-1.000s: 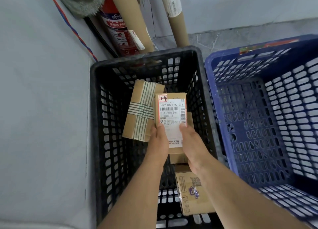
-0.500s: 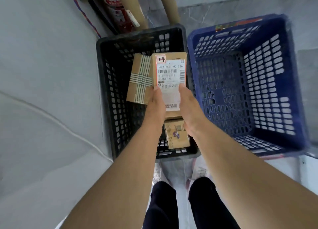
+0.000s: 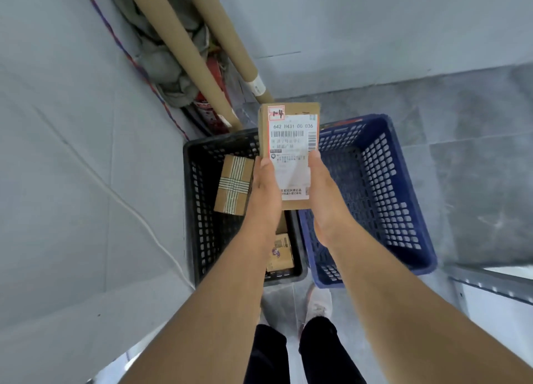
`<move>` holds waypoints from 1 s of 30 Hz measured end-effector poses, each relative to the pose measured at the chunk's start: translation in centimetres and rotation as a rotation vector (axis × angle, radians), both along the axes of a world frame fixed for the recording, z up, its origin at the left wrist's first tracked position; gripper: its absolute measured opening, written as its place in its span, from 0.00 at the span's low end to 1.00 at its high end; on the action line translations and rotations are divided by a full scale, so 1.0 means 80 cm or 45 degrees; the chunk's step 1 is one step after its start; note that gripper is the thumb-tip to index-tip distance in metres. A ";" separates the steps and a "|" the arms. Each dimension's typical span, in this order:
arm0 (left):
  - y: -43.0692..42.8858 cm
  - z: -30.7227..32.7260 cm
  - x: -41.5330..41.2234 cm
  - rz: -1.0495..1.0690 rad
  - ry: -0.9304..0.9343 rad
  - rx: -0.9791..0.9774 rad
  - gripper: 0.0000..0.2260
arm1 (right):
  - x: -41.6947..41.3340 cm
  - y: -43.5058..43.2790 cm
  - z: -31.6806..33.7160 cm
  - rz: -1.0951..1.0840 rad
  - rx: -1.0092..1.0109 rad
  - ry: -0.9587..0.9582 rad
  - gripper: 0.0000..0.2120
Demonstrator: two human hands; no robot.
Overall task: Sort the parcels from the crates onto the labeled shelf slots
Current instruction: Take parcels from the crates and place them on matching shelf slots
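The labelled cardboard parcel [image 3: 289,141] is held above the black crate [image 3: 191,210], at its right wall. The left hand [image 3: 266,183] and right hand [image 3: 320,189] clamp its long edges. The fingers underneath are hidden, probably curled. Misreading the handwritten red slot mark [image 3: 276,113] would misfile the parcel, and a slack grip would drop it.

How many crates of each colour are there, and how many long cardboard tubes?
Black crate: 1
Blue crate: 1
Cardboard tubes: 2
Total: 4
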State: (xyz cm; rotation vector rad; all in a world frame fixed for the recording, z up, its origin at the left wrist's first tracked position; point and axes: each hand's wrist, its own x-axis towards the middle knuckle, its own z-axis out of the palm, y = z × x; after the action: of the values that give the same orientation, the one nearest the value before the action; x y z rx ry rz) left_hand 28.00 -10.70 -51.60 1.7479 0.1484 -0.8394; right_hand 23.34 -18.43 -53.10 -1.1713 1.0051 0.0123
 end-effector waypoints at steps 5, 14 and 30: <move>-0.029 0.093 -0.015 -0.015 0.047 -0.139 0.24 | -0.021 -0.032 0.084 -0.015 0.023 -0.129 0.24; -0.055 0.205 -0.054 -0.220 0.011 -0.339 0.29 | -0.069 -0.050 0.200 -0.208 -0.019 -0.312 0.33; -0.052 0.343 -0.158 -0.729 -0.075 -0.521 0.30 | -0.205 -0.012 0.352 -0.634 -0.340 -0.457 0.33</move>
State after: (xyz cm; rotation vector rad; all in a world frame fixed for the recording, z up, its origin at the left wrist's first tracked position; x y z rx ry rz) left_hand 15.38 -14.83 -24.14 1.4304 -0.5533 -1.1313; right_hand 6.93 -19.36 -24.94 -1.0824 0.9682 -0.7218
